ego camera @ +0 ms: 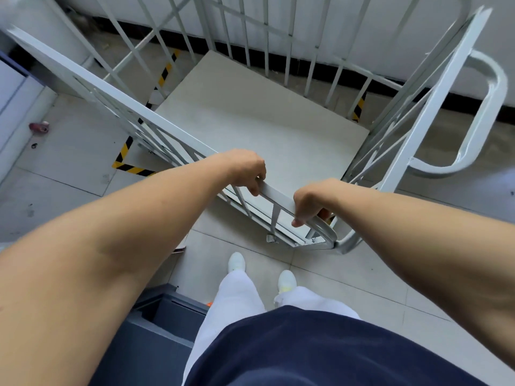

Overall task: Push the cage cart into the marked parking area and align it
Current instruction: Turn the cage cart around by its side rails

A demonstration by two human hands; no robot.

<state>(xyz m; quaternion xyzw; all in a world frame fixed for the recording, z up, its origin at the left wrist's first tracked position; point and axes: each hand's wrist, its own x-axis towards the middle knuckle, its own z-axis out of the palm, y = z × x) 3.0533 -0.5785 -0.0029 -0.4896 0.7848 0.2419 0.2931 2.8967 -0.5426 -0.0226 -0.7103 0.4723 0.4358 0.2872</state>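
Tiled floor [348, 277], pale grey, with cage cart [259, 121] standing on it by the wall.
Yellow-black hazard tape [131, 169] marks a corner left of the cart; more tape strips [359, 108] show through the bars at the far side. Small reddish object [39, 127] lies at left. Two white shoes [237, 261] stand just behind the cart. Dark grey box [167, 316] sits bottom left.

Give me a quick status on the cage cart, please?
Left hand and right hand both shut on top rail. Cage cart inside striped floor tape, near wall. Nothing blocking.
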